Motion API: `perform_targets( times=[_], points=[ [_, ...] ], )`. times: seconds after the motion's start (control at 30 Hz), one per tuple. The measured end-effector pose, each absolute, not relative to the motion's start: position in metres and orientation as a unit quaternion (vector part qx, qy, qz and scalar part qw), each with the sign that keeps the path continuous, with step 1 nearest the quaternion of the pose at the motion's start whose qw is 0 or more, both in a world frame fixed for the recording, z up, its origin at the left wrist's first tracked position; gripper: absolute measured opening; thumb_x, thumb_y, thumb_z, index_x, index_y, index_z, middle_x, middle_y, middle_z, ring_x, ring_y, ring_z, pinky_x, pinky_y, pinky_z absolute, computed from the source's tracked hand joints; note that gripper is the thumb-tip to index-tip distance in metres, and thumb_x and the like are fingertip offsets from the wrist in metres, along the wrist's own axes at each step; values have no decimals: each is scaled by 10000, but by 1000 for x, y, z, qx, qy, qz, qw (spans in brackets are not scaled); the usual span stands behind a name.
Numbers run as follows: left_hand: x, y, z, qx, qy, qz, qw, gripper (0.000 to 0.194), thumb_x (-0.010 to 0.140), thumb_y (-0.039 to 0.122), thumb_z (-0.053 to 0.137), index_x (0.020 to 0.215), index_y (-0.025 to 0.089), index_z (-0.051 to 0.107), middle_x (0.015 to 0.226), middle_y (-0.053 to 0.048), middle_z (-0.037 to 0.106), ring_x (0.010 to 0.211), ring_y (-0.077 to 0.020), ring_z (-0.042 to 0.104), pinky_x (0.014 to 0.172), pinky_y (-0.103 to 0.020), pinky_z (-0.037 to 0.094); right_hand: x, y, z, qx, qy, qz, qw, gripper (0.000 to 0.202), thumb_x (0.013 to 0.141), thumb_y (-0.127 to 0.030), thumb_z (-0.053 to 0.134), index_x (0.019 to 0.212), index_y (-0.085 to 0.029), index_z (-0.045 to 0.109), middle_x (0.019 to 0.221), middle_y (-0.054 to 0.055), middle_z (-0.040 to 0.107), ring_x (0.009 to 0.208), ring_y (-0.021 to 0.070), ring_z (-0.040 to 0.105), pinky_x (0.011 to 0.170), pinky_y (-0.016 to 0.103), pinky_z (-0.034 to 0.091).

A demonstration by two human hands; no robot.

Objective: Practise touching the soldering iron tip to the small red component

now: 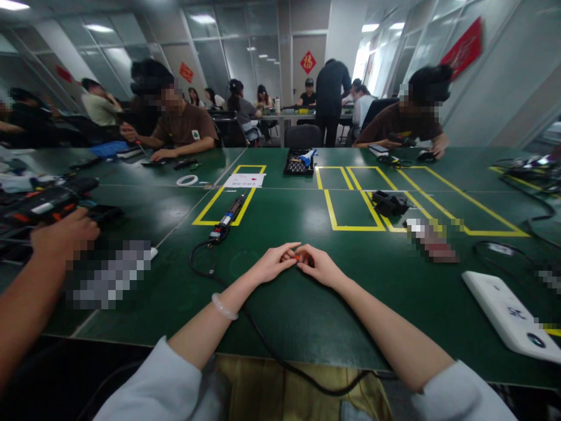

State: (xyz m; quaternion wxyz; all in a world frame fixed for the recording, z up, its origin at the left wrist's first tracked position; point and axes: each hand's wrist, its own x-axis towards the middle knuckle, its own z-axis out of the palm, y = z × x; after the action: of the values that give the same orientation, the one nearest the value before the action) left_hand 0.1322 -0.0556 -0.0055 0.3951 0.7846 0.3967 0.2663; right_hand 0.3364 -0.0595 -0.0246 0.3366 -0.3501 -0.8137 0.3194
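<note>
My left hand [276, 262] and my right hand [319, 266] meet just above the green table, fingers curled and fingertips nearly touching. Between the fingertips shows a small orange piece [297, 257], mostly hidden, its kind too small to tell. Both hands look closed around it. Beyond my left hand lies a slim electric screwdriver-like tool [227, 219] with a black cable [258, 330] that runs under my left forearm to the table's front edge. A black device [389, 203] lies farther off to the right.
An open black case [300, 169] with small parts and a blue-white item stands farther back. A white sheet [244, 180], tape ring [187, 180] and yellow tape outlines [355, 228] are on the table. A white power bank-like box [508, 313] lies right. Another person's hand [65, 237] reaches in left.
</note>
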Motion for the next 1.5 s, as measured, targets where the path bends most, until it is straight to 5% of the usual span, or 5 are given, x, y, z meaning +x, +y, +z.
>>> perform_targets(
  times=[0.43, 0.83, 1.1, 1.33, 1.5],
  points=[
    [132, -60, 1, 784, 385, 263, 411, 525, 911, 319, 506, 1414, 200, 409, 991, -44, 658, 812, -132, 609, 762, -260, 466, 335, -58, -24, -366, -796, 347, 334, 115, 860, -212, 565, 970, -184, 547, 763, -21, 574, 655, 115, 529, 632, 234, 415],
    [133, -66, 7, 856, 427, 221, 190, 162, 911, 304, 510, 1037, 229, 577, 954, -23, 665, 886, -178, 629, 803, -294, 455, 335, -54, -25, -373, -729, 446, 360, 227, 899, -396, 549, 906, -169, 564, 741, -8, 592, 652, 113, 529, 609, 232, 416],
    [131, -62, 4, 797, 432, 269, 325, 226, 906, 377, 523, 1017, 202, 612, 974, -42, 696, 877, -172, 651, 782, -275, 476, 335, -58, -24, -358, -766, 384, 370, 268, 839, -261, 627, 1073, -196, 513, 859, -7, 607, 662, 104, 540, 623, 226, 439],
    [131, -57, -6, 748, 415, 281, 434, 260, 890, 393, 544, 960, 151, 604, 802, -37, 675, 758, -148, 642, 724, -266, 484, 336, -62, -18, -361, -870, 158, 297, 107, 872, -199, 583, 979, -205, 574, 925, 46, 590, 864, 178, 562, 758, 282, 438],
    [132, -59, -3, 752, 408, 275, 437, 283, 899, 415, 525, 949, 149, 610, 805, -38, 674, 756, -149, 637, 729, -269, 485, 335, -65, -15, -359, -883, 107, 281, 100, 896, -217, 571, 994, -199, 576, 940, 66, 602, 879, 198, 560, 778, 303, 428]
  ],
)
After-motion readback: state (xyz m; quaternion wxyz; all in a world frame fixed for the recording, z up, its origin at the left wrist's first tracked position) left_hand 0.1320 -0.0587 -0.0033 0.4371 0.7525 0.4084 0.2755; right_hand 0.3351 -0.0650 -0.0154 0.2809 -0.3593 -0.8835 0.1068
